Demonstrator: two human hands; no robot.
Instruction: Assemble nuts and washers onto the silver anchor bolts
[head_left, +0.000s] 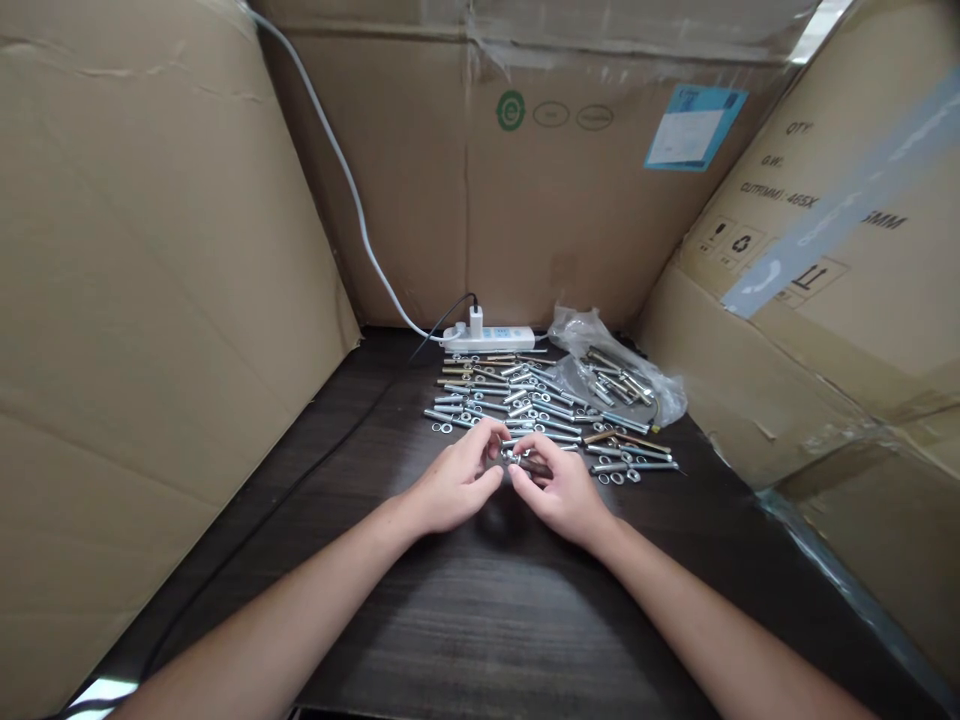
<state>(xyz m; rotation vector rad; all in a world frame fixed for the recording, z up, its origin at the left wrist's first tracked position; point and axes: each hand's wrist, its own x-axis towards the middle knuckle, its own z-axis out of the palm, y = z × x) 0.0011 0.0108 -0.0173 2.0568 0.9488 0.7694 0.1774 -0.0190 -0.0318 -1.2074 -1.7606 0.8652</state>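
Note:
My right hand (559, 492) grips an expansion bolt (512, 457) between thumb and fingers, its nut end pointing left. Much of the bolt's shaft is hidden by the fingers. Just left of that end is my left hand (457, 482), its thumb and fingertips curved and apart, with nothing visible between them. Beyond both hands lie rows of metal bolts and sleeves (551, 408), some silver and some brass-coloured. Loose washers (447, 429) lie among them and at the near left edge of the rows.
A clear plastic bag (664, 390) holding more bolts lies at the back right. Behind the rows, a white power strip (510, 337) carries a plugged-in adapter. A black cable (322, 462) crosses the dark table (420, 630) on the left. Cardboard walls (405, 200) stand on three sides.

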